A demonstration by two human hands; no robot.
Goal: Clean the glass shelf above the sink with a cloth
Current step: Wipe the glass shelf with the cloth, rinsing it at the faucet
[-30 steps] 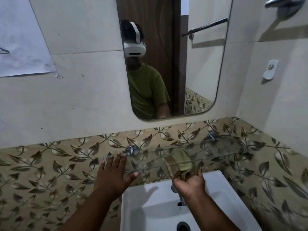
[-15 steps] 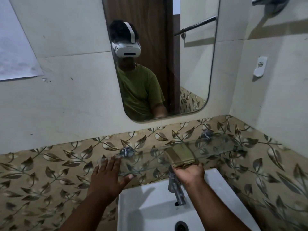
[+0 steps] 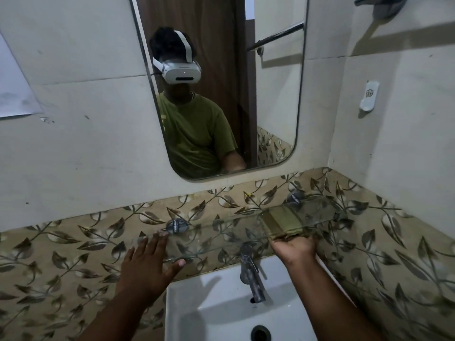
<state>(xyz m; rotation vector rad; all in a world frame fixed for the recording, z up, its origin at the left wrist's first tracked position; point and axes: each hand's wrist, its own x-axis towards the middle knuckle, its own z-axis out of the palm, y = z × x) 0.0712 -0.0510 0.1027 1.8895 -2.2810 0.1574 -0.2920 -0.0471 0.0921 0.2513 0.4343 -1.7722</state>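
Your right hand (image 3: pixel 294 248) presses the folded olive cloth (image 3: pixel 280 223) near the glass shelf (image 3: pixel 221 233)'s right end; your left hand (image 3: pixel 147 264), fingers spread flat, steadies its left front edge. No readable writing.

Hidden and cut-off parts around the two hands

The right hand (image 3: pixel 294 247) reaches under the glass shelf (image 3: pixel 221 232), so its fingers are hidden beneath the olive cloth (image 3: pixel 280 223), and whether they grip it cannot be told. Both forearms run off the bottom edge. The sink (image 3: pixel 221 306) below the hands is cut by that same edge. The left hand (image 3: pixel 147 269) covers the shelf's near left end. Far up right, a metal fitting (image 3: pixel 379 3) is clipped by the top edge.
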